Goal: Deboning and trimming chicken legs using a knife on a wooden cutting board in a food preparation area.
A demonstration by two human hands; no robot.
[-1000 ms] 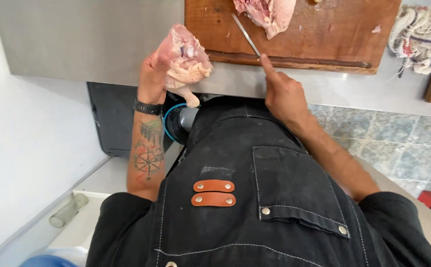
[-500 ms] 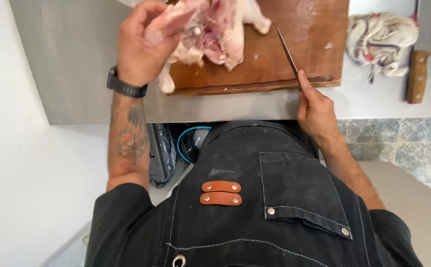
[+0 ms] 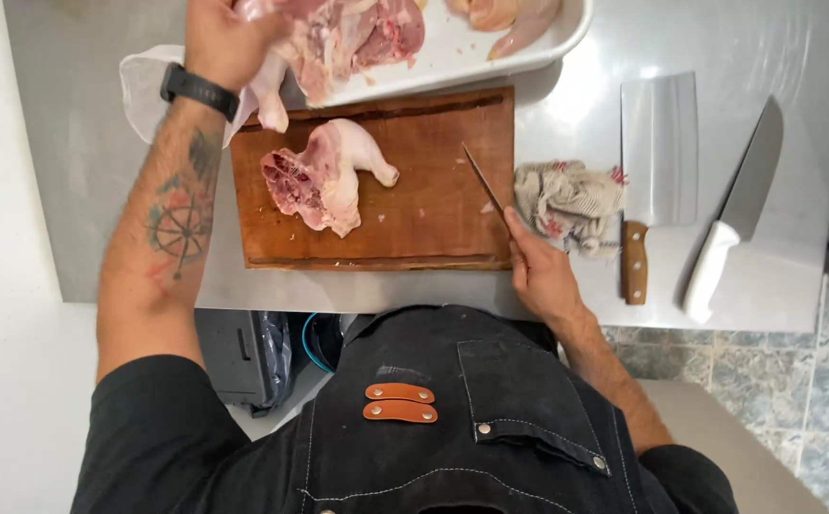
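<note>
Left hand point(image 3: 229, 38) had its grip clamped round a raw chicken piece point(image 3: 338, 43) over the white tray point(image 3: 529, 52), off the wooden cutting board point(image 3: 434, 209). Right hand point(image 3: 538, 276) stayed wrapped round the thin knife point(image 3: 484, 184), blade parked beside the other chicken piece point(image 3: 324, 176) so it wasn't in the way.

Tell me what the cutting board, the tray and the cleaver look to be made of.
Cutting board: wood, by its brown grain and groove, worn matte. Tray: smooth white, probably plastic or enamel. Cleaver: broad bright steel blade with a brown, seemingly wooden handle. Counter: brushed metal, likely stainless.
</note>
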